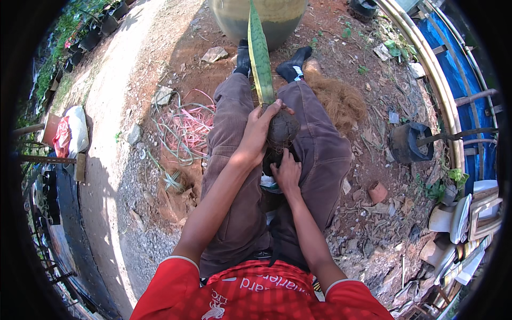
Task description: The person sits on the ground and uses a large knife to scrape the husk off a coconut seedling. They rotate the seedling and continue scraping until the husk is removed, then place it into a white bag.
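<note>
My left hand [258, 130] holds a snake plant by the top of its round, dark soil ball [283, 130], with the thumb across the base. A single upright leaf [262, 60], green with yellow margins, rises from the ball and points away from me. My right hand [287, 172] is just below the ball, its index fingertip at the ball's underside. Its thumb reaches toward a dark hollow between my thighs, where a container or loose soil is hard to make out. Fine roots or fibres show on the ball's lower side.
Pink and green plastic strings [186, 130] lie left of my legs, near a small fibre-wrapped plant [174, 181]. Brown coconut fibre [338, 98] is heaped at the right. A large glazed pot [258, 20] stands ahead; a black planting bag [410, 142] sits at right.
</note>
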Demonstrator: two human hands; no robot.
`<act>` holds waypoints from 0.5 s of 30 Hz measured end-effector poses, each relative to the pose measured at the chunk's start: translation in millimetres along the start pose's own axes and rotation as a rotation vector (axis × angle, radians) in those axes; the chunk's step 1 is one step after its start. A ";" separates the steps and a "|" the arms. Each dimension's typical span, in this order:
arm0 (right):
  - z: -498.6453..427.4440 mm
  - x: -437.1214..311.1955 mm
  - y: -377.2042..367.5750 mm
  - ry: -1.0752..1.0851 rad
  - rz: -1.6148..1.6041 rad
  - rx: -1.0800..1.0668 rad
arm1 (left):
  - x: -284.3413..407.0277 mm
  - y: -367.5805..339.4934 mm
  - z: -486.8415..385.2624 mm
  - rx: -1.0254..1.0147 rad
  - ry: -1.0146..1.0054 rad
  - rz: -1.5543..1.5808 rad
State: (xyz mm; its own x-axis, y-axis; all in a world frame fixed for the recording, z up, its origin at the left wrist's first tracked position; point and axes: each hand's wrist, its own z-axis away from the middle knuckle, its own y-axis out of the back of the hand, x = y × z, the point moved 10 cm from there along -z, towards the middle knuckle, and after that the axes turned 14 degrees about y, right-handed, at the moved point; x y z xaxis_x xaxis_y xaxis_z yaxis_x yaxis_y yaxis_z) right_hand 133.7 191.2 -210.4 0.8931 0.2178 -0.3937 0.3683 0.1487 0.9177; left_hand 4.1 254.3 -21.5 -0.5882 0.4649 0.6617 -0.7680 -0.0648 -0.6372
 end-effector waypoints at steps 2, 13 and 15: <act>0.9 1.3 -2.1 0.014 -0.022 0.010 | -0.2 0.7 0.3 0.010 -0.003 0.004; 9.6 -10.8 0.5 0.099 -0.062 -0.044 | 1.1 0.4 0.6 0.011 0.007 0.005; 7.9 -13.0 3.5 0.084 -0.040 -0.031 | 0.6 -0.2 0.0 0.011 0.007 0.007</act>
State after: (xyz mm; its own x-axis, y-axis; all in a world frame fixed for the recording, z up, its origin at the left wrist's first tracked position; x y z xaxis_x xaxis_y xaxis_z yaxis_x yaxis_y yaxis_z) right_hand 125.5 181.3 -201.6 0.8523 0.2914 -0.4343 0.3941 0.1881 0.8996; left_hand 4.0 254.6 -20.9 -0.5916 0.4708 0.6545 -0.7667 -0.0772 -0.6374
